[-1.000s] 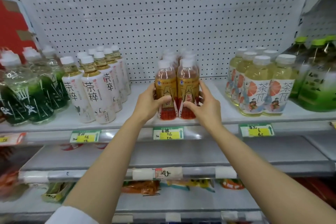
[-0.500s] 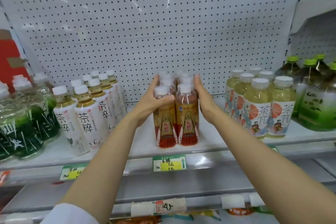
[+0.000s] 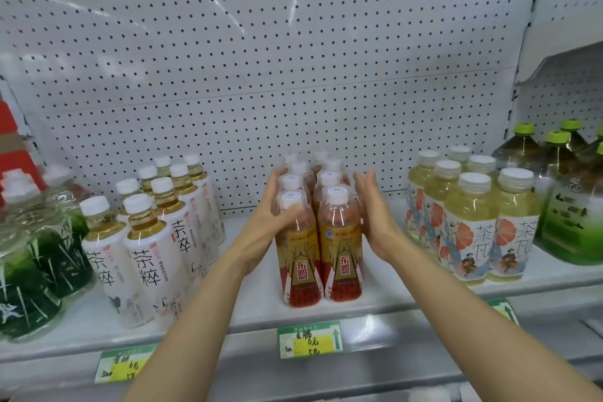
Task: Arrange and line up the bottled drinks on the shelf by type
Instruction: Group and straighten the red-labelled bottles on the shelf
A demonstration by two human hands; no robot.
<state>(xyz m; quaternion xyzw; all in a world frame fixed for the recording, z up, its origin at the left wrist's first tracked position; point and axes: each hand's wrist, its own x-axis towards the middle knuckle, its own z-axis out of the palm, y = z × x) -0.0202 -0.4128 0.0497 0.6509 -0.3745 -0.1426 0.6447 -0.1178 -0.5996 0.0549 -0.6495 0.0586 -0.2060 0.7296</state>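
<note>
**— Head view: where are your hands?**

— On either side of the orange-and-red bottles (image 3: 321, 238), which stand at the middle of the shelf (image 3: 385, 300) in two files running back toward 12 o'clock. My left hand (image 3: 272, 222) is against the left file, fingers spread along the necks and thumb curling over the front bottle's shoulder, so it is holding that one. My right hand (image 3: 372, 215) is flat and released, fingers straight, at 3 o'clock of the right file; I cannot tell whether it touches.

**— How much looks done?**

— Most of it, I'd judge. The white-label tea bottles (image 3: 143, 248) at 9 o'clock, the pale yellow bottles (image 3: 470, 219) at 3 o'clock, the green-capped bottles (image 3: 567, 206) beyond and the green-labelled ones (image 3: 36, 251) far left each stand grouped by type. What's left seems to be squaring these two files.
</note>
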